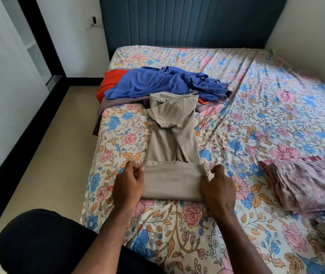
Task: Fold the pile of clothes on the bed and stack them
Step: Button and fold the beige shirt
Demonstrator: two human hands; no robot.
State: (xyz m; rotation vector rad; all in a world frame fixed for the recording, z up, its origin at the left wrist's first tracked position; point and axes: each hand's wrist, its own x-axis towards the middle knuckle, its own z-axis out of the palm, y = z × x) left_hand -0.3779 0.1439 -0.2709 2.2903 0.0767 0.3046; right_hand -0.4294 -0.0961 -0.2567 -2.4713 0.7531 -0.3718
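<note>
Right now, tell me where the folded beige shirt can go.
Bare sheet lies between the beige shirt and the pink folded stack, and beyond toward the headboard. The unfolded pile crowds the far left edge.

- No readable text, brand, number or sign anywhere.
- Only a pale mark on the blue garment [157,82] near the bed's [256,115] left edge, partly hidden, not legible.
</note>
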